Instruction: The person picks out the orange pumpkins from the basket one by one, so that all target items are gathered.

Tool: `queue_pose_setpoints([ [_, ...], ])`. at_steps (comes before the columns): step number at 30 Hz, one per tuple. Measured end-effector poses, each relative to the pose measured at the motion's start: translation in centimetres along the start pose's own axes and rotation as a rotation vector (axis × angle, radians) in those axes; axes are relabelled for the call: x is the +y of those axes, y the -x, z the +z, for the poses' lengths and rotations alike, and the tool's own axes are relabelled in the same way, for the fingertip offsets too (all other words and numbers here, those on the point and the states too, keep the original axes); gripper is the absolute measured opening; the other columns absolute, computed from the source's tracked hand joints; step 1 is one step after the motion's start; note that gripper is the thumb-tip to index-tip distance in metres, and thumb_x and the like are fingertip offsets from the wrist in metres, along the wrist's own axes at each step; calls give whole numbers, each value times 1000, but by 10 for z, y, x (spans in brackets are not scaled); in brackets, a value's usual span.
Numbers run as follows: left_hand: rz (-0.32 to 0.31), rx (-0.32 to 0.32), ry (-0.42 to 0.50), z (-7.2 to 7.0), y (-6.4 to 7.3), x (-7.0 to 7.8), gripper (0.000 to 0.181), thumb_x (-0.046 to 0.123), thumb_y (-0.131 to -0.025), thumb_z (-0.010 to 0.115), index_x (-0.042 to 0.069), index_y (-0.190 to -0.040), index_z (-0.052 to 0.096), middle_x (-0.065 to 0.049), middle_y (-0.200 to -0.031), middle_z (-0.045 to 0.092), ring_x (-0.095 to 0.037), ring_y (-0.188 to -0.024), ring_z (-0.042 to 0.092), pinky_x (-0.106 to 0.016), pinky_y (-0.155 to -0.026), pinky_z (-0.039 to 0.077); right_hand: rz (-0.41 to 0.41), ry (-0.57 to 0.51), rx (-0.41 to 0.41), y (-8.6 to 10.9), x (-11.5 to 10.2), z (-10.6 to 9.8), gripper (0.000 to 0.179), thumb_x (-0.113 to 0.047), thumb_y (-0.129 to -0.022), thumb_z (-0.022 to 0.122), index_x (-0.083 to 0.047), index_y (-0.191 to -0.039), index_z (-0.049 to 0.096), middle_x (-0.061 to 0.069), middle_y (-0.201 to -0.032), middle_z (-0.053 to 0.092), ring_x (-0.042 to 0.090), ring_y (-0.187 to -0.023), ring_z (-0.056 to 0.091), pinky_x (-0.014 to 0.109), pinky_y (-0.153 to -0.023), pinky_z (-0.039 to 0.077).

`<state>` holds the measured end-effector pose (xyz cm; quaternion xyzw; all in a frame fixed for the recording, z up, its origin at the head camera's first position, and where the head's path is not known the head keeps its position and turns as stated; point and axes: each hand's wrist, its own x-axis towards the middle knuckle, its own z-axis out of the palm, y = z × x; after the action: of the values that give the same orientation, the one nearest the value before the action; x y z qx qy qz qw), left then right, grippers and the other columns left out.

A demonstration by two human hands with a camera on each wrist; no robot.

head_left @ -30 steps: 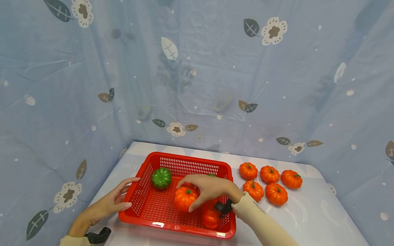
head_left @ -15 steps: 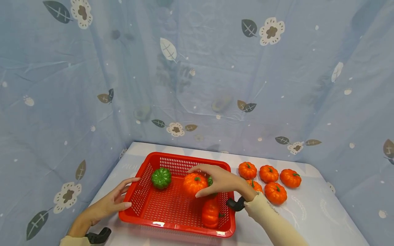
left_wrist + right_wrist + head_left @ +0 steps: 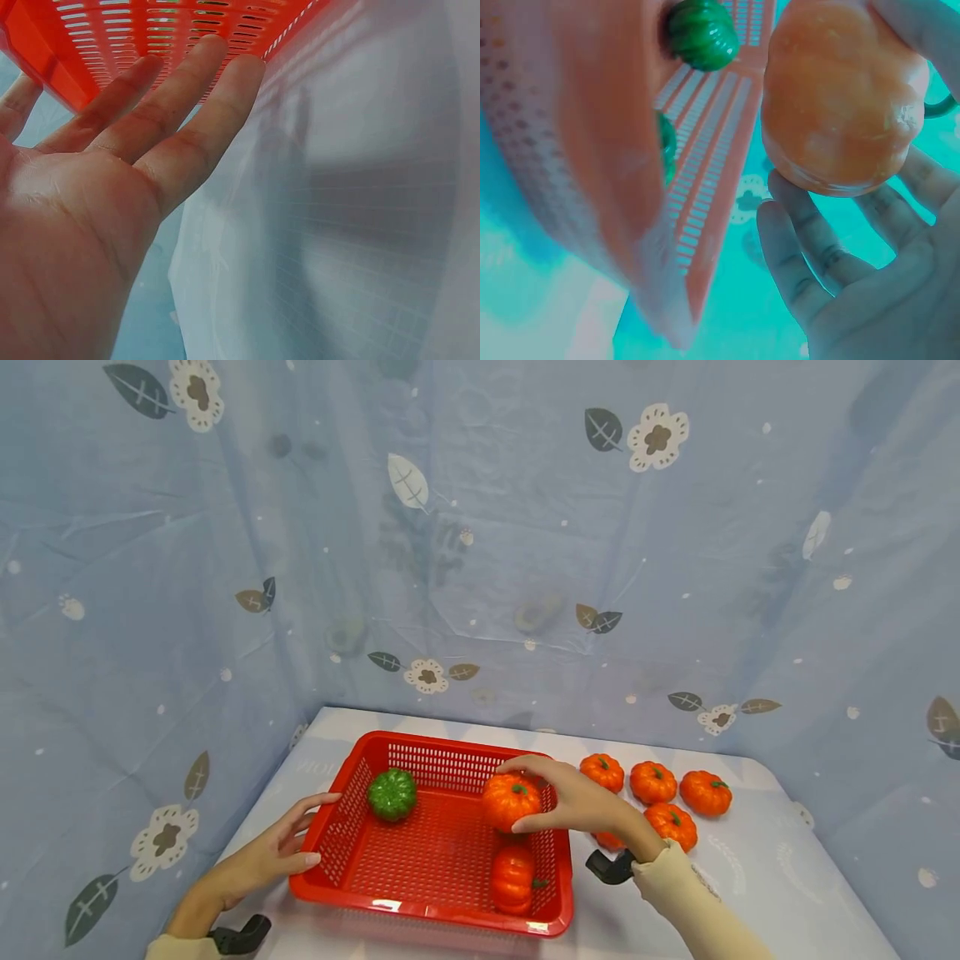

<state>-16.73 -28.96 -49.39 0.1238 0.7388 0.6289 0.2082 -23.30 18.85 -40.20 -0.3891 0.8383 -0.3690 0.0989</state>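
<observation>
My right hand (image 3: 573, 795) grips a small orange pumpkin (image 3: 508, 800) between thumb and fingers, over the right part of a red plastic basket (image 3: 420, 918). In the right wrist view the pumpkin (image 3: 836, 97) appears raised beside the basket wall. My left hand (image 3: 273, 847) rests its fingertips against the basket's left side; in the left wrist view its fingers lie straight along the slotted wall. Inside the basket a green pumpkin (image 3: 392, 794) sits at the left and another orange pumpkin (image 3: 513, 878) lies tilted at the front right. The right wrist view shows a second green pumpkin (image 3: 667, 148), mostly hidden.
To the right of the basket, several orange pumpkins (image 3: 652, 782) stand grouped on the white table (image 3: 757, 860); one is mostly behind my right hand. A blue patterned curtain (image 3: 480, 543) encloses the table at the back and sides.
My right hand has lifted the orange pumpkin from the middle of the basket and carried it right, toward the basket's right side. The left hand and the basket have stayed put.
</observation>
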Motion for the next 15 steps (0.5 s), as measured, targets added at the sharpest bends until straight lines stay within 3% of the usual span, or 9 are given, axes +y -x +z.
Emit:
queue_pose_setpoints([
  [9,6,1,-4,0,0,0,78,17,-99,63,26,-162,18,-25,-163,15,-44,-138,36,-45,-94,57,69,29,82,25,11,-7,72,-51,-82,84,-37,-146,52,-18,-143,53,11,-127,52,41,-102,49],
  [15,-18,13,-10,1,1,0,79,19,-98,64,26,-162,18,-25,-163,15,-44,-138,35,-45,-95,56,64,55,138,39,19,-11,71,-49,-83,84,-32,-145,54,-16,-139,57,13,-118,54,36,-96,48],
])
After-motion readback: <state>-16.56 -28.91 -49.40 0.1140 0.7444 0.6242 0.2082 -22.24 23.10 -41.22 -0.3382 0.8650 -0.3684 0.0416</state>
